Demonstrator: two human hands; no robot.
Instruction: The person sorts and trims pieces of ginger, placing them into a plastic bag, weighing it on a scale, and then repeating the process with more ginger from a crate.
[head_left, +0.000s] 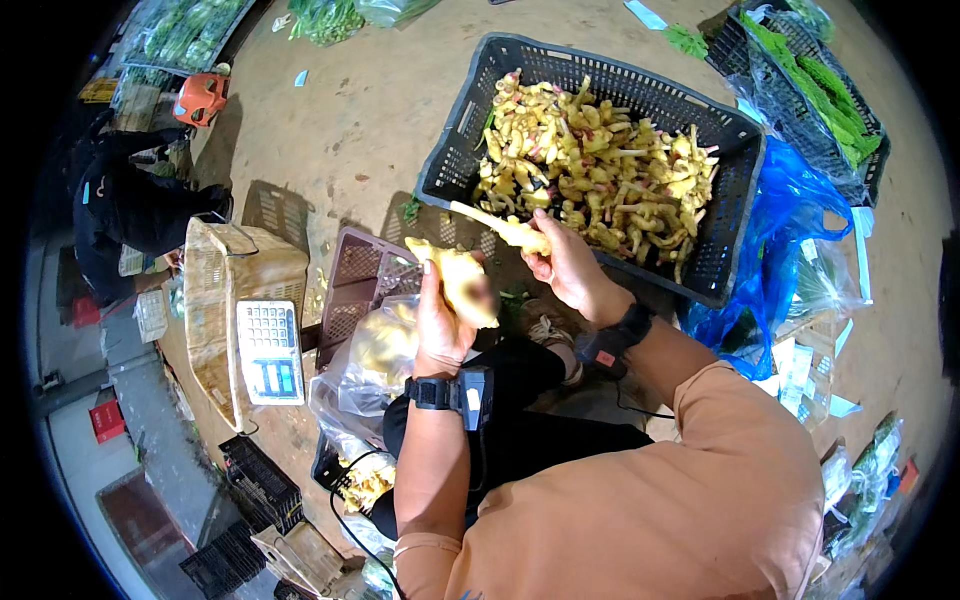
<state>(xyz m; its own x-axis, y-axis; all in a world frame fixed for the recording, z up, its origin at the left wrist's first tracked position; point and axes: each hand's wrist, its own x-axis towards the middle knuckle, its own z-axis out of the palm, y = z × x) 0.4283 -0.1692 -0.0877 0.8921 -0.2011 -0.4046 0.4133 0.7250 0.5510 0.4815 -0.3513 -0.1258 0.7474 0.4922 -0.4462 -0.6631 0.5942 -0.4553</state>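
My left hand (441, 330) grips a large knob of ginger root (459, 279), part of which is blurred. In my right hand (568, 262) is a smaller ginger piece (517, 231) with a long pale stalk pointing up and left. The two pieces are close together but apart. Just beyond my right hand stands a black plastic crate (615, 71) holding a heap of ginger (600, 157), some with pinkish stubs. A clear plastic bag (352, 390) with yellowish pieces inside lies left of my left wrist, against a maroon plastic crate (367, 270).
A digital scale (270, 352) stands at left by a tan basket (214, 322). A person in dark clothes (135, 202) bends beyond it, near an orange stool (201, 99). A blue plastic bag (780, 217) and a crate of green bitter gourds (832, 112) are at right.
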